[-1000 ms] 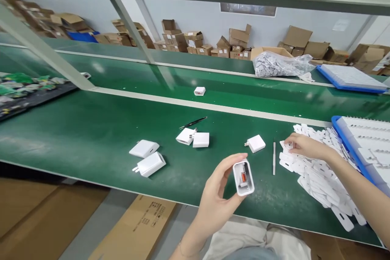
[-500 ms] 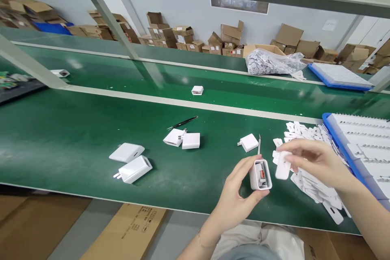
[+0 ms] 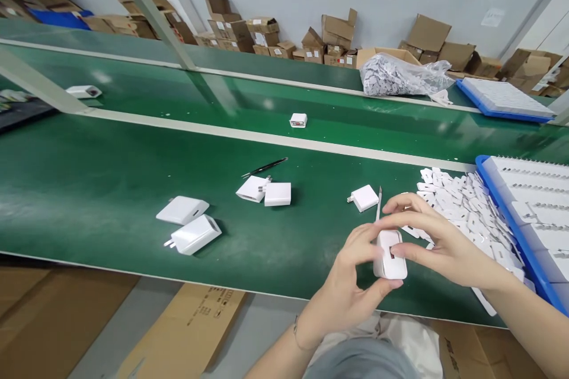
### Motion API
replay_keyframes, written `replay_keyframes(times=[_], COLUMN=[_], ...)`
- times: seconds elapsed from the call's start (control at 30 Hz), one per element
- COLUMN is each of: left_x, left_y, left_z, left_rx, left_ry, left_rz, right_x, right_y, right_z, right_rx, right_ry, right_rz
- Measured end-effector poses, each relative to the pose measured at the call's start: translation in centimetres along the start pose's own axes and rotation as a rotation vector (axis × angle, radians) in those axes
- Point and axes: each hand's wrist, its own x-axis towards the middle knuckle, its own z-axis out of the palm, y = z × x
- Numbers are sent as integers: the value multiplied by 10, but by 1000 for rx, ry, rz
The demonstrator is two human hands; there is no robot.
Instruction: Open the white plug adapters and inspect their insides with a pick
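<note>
My left hand (image 3: 344, 284) is closed around a white charger housing (image 3: 380, 270), held upright over the front of the bench. A white end cover (image 3: 397, 266) with a slot now lies over the housing's open end. My right hand (image 3: 433, 243) has its thumb on the cover near the slot and its fingers at the far edge. Whether the cover sits flush all round cannot be made out. Just beyond my hands lie a white charger (image 3: 364, 198) and a thin pale pointed tool (image 3: 379, 204). Loose white covers (image 3: 471, 213) are heaped to the right, partly behind my right hand.
Pairs of white chargers (image 3: 195, 234) lie at left and centre, with black tweezers (image 3: 265, 167) behind the centre pair. A blue-rimmed tray (image 3: 511, 213) borders the right side. One charger (image 3: 298, 120) sits beyond the pale strip. A plastic bag (image 3: 391, 76) stands farther back.
My right hand has moved left and brought the cover onto the housing's open end, hiding the red connector part inside. My left hand still holds the housing. The view has shifted slightly.
</note>
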Motion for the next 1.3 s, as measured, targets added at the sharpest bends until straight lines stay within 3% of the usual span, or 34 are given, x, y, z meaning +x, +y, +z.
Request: replay_keyframes(times=[0.13, 0.3, 0.43, 0.5, 0.6, 0.73, 0.87, 1.0, 1.1, 1.3], left_x=[8, 13, 16, 18, 20, 23, 26, 28, 30, 34], left_y=[1, 1, 2, 3, 8, 13, 15, 14, 14, 18], left_z=[-3, -7, -6, -5, -6, -11, -17, -20, -20, -19], left_rx=[185, 211, 219, 237, 262, 316, 310, 308, 280, 206], left_ry=[-87, -98, -98, -80, -83, -135, -210, -277, -266, -238], left_rz=[176, 189, 221, 251, 288, 319, 345, 369, 374, 413], right_x=[-5, -22, -32, -31, -22, -11, -13, -22, -26, -24], right_y=[0, -9, -13, -10, -3, 5, 5, 3, 2, -1], right_z=[2, 8, 13, 12, 7, 6, 12, 21, 24, 25], right_rx=[21, -213, -287, -189, 139, 441, 522, 508, 481, 591], right_ry=[-14, 87, 149, 123, 48, -79, -106, -49, 28, 1], right_rz=[76, -88, -44, 65, 254, 375, 356, 313, 305, 251])
